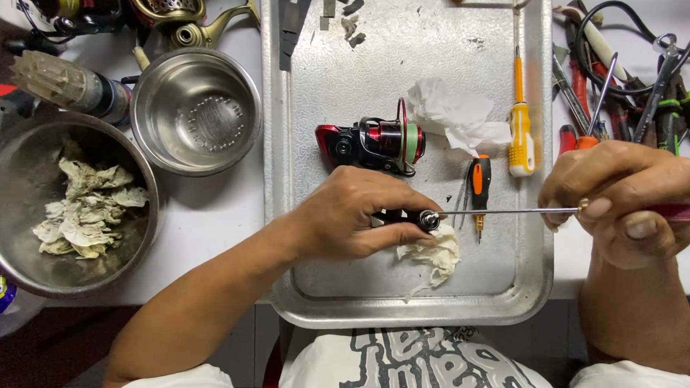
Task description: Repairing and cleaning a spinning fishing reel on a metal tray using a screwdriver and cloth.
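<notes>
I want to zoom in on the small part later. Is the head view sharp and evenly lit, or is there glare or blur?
Head view: sharp at the centre, the small part at the left hand crisp; soft glare on the metal tray and steel bowl; slight wide-angle bending at the edges; right hand in focus.

I see 2 hands (346,217), 2 metal bowls (198,111), 1 metal tray (355,62), 1 red fishing reel (374,142), 3 screwdrivers (520,136) and 2 crumpled white tissues (450,116) on the tray.
</notes>
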